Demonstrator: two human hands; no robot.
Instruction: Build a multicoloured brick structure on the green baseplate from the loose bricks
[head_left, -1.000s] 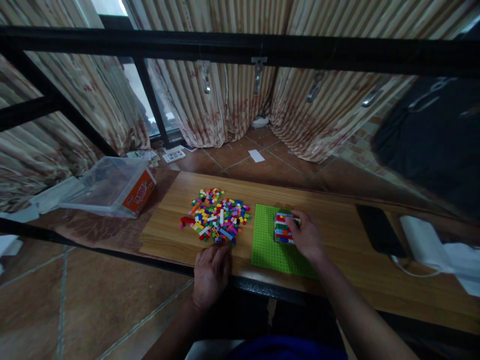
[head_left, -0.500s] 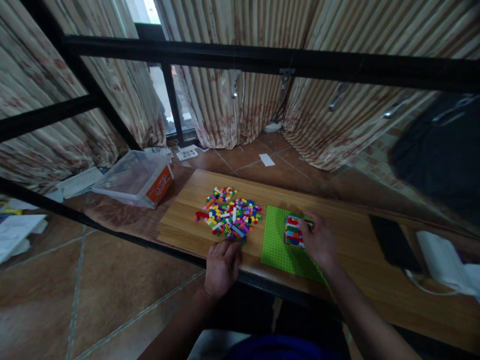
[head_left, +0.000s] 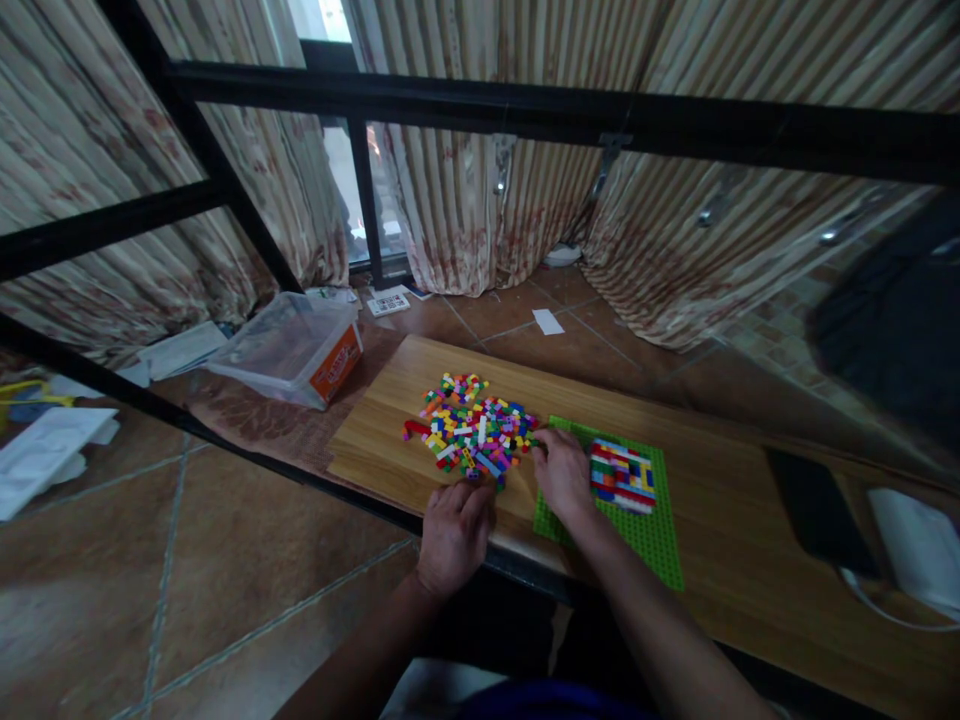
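Loose toy bricks (head_left: 480,432) in many colours lie in a heap on a wooden tabletop (head_left: 375,440). At the heap's right edge is my right hand (head_left: 564,472), palm down, its fingertips drawn together among the outermost bricks; anything between them is too small to name. My left hand (head_left: 454,535) rests at the near table edge just below the heap. Its fingers are curled, and their undersides are hidden. A green baseplate (head_left: 645,545) lies partly under my right wrist and carries a flat block of joined bricks (head_left: 622,477) in red, blue, white and yellow rows.
A clear plastic box (head_left: 281,345) with an orange label stands beyond the table's left end. On the table's right lie a black phone-like slab (head_left: 817,510) and a white device (head_left: 911,545) with a cable. A black metal bar (head_left: 525,105) crosses in front of the curtains.
My right hand has moved left from the joined bricks to the edge of the heap, uncovering the block. My left hand stays at the table edge. The view has shifted slightly.
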